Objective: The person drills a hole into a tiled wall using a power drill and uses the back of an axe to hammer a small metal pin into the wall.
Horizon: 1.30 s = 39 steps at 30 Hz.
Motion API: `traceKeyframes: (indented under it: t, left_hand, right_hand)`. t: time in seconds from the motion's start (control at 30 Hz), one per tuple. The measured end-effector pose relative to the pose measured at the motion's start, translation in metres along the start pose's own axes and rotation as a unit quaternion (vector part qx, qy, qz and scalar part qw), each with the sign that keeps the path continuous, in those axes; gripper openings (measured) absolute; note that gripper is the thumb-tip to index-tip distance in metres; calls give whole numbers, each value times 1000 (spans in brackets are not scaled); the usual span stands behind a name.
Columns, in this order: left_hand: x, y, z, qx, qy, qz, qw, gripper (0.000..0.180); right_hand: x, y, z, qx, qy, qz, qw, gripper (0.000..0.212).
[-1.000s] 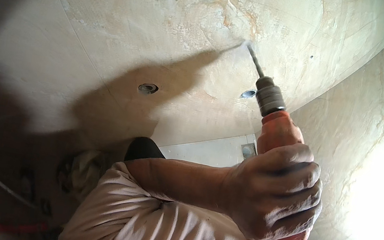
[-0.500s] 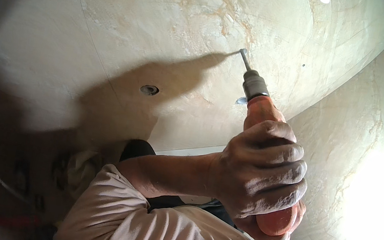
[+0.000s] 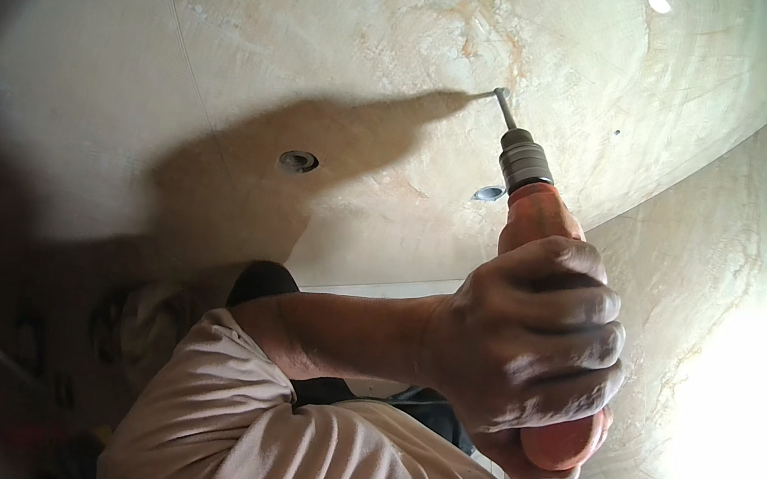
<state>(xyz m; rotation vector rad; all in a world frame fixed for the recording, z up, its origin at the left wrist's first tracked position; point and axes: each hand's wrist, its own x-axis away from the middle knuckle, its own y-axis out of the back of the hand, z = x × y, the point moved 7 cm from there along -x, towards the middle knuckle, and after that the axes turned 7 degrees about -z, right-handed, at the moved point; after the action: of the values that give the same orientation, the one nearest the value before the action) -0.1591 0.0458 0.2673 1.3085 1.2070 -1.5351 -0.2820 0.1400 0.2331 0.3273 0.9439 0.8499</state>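
Observation:
An orange-red power drill [image 3: 545, 216] with a grey chuck [image 3: 526, 162] points up and away from me. The tip of its thin bit [image 3: 507, 110] meets the beige, orange-veined wall surface [image 3: 420, 22]. My dusty left hand [image 3: 545, 338] is closed round the drill's body, fingers wrapped over it. Below and behind it, my right hand [image 3: 510, 452] is closed at the handle end, mostly hidden by the left hand and the drill. The drill's switch cannot be seen.
Two round holes, one dark-rimmed [image 3: 298, 161] and one beside the drill [image 3: 489, 193], open in the surface. A small dark spot [image 3: 616, 132] lies right of the bit. A bright lamp glare [image 3: 750, 413] fills the right side. Dim clutter [image 3: 151, 327] sits at lower left.
The whole view has shifted a little. The drill appears slightly higher and further right, and the hole beside it shows more fully. Both hands keep their hold.

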Motion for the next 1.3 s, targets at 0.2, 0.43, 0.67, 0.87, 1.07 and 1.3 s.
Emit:
traceKeyframes:
  t: [0.2,0.43,0.67,0.87,1.07,1.3]
  left_hand:
    - [6,-1,1,-5,-35,-35,999,37]
    - [-6,0,6,7,-2,-14,1000,36]
    - [4,0,15,-9,-16,-32,999,29]
    - [12,-5,12,-11,-10,-49,999,24]
    - [12,5,18,-37,-19,-30,999,27]
    - [4,0,19,12,-40,-79,996,27]
  right_hand:
    - [-11,-5,12,12,27,6,1000,48]
    - [-18,-3,21,93,89,63,990,58]
    - [-9,-3,16,173,178,10,969,62]
    - [-17,-9,15,124,115,23,985,59]
    - [-21,-15,7,80,106,30,991,56]
    - [-27,-12,7,72,97,20,992,53]
